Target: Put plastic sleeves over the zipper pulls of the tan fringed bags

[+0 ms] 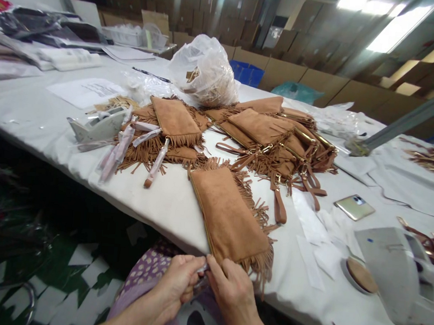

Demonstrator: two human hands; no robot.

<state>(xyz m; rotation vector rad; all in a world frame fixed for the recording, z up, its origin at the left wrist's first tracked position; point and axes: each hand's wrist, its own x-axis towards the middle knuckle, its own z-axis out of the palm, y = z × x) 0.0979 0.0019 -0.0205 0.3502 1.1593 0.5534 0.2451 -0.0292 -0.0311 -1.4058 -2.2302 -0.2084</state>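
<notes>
Fingers curled and pinched nearly together, a left hand (178, 282) and a right hand (233, 286) grip clear plastic (200, 283) at lower centre, by the near corner of a fringed brown pouch (228, 213) on a white table (142, 204). Similar pouches (258, 127) lie heaped mid-frame; a phone (355, 207) rests at right.
</notes>
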